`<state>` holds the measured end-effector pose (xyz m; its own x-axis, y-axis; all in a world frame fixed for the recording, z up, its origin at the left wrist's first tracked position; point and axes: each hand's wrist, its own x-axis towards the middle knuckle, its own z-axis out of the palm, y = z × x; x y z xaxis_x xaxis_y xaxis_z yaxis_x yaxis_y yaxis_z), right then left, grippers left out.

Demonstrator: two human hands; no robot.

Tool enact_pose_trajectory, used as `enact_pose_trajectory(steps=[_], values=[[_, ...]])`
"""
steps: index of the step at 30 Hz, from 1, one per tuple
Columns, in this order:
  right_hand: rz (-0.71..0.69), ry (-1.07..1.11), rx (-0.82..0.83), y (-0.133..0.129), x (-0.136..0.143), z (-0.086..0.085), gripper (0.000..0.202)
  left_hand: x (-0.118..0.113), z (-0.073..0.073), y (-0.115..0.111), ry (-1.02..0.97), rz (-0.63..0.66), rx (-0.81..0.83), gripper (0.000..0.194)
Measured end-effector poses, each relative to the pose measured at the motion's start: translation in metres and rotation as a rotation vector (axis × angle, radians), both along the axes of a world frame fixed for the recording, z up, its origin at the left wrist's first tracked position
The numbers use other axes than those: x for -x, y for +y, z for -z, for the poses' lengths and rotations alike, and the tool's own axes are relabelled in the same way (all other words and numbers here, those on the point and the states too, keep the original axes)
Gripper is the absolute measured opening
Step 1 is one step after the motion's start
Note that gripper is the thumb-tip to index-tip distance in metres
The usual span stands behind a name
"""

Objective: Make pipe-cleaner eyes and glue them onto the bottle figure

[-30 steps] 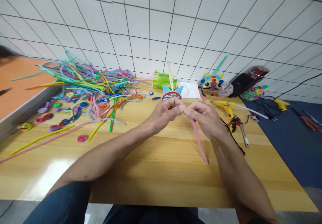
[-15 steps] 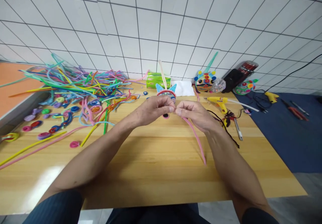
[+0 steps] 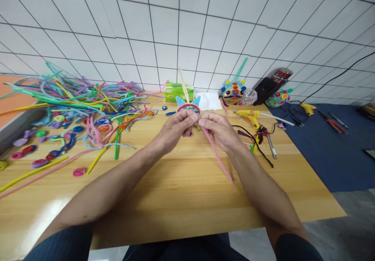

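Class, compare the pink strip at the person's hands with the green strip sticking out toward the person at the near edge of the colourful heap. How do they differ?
The pink strip is held near its upper end by the right hand; the green strip lies on the table.
The pink strip slants, while the green strip looks nearly straight toward the person.
Both are slender.

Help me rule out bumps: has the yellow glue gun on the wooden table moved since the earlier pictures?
No: the yellow glue gun keeps its place right of the white paper; the whole view shifted.
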<state>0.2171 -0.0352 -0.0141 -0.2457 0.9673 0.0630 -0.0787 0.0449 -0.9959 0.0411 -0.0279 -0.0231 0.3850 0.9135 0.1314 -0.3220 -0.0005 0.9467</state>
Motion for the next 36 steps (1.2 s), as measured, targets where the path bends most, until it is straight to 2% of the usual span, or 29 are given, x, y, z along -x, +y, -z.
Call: enact_pose_trajectory(steps=[5, 9, 12, 18, 20, 24, 29, 32, 36], values=[[-0.054, -0.068, 0.041, 0.004, -0.011, 0.001, 0.022, 0.019, -0.017, 0.012, 0.230, 0.135, -0.224, 0.039], [-0.096, -0.115, 0.025, 0.004, -0.013, 0.003, 0.021, 0.023, -0.024, 0.012, 0.295, 0.159, -0.265, 0.040], [-0.090, -0.099, -0.002, 0.001, -0.011, 0.001, 0.029, 0.017, -0.020, 0.009, 0.237, 0.115, -0.202, 0.043], [0.001, -0.014, -0.037, -0.001, -0.001, 0.002, 0.044, -0.003, 0.002, -0.004, -0.110, 0.014, 0.134, 0.047], [0.012, -0.010, -0.012, 0.001, -0.001, 0.004, 0.044, -0.003, 0.004, -0.002, -0.123, 0.019, 0.152, 0.046], [-0.049, -0.036, 0.041, 0.005, -0.009, 0.004, 0.039, 0.013, -0.003, 0.011, 0.096, 0.160, -0.048, 0.043], [-0.145, -0.145, 0.051, 0.004, -0.015, 0.001, 0.032, 0.029, -0.014, 0.020, 0.324, 0.184, -0.310, 0.033], [-0.160, -0.151, 0.023, 0.002, -0.014, 0.000, 0.032, 0.029, -0.014, 0.020, 0.376, 0.178, -0.353, 0.030], [-0.112, -0.104, 0.007, 0.000, -0.008, 0.000, 0.037, 0.019, -0.011, 0.014, 0.302, 0.050, -0.295, 0.036]])
